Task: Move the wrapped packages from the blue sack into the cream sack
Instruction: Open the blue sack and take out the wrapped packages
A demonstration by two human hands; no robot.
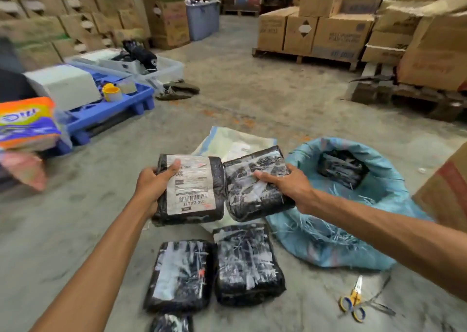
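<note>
Black plastic-wrapped packages w/ clear tape: two are held up over the concrete floor point(252, 99), side by side, edges touching or nearly so. Left hand point(151, 185) grips the labelled black package point(192, 187) by its left edge, thumb on top across the white shipping label, other fingers curled under. Right hand point(285, 182) grips the taped black package point(255, 187) by its right edge, thumb on top, fingers underneath.

Cream woven sack point(227, 142) lies flat on the floor behind/under the held pkgs, mostly hidden by them; can't tell if anything is inside. Blue woven sack point(341, 230) sits to the right, mouth open, frayed threads at the rim, w/ one more black wrapped package inside point(341, 167).

On the floor near the person: two black taped packages, one left point(179, 276) and one right point(247, 263), side by side and touching; a third at bottom edge point(171, 324), only partly in view.

Yellow-and-blue-handled scissors point(353, 301) lie on the floor, bottom right, near the blue sack.

Left side: blue plastic pallet point(113, 111) carrying a white box point(63, 83) and a yellow tape roll point(111, 92). Orange-and-purple printed pack point(25, 124) at the left edge, blurred. Brown cardboard cartons point(328, 33) stacked on wooden pallets at back and right; grey plastic bin point(202, 18) far back.
</note>
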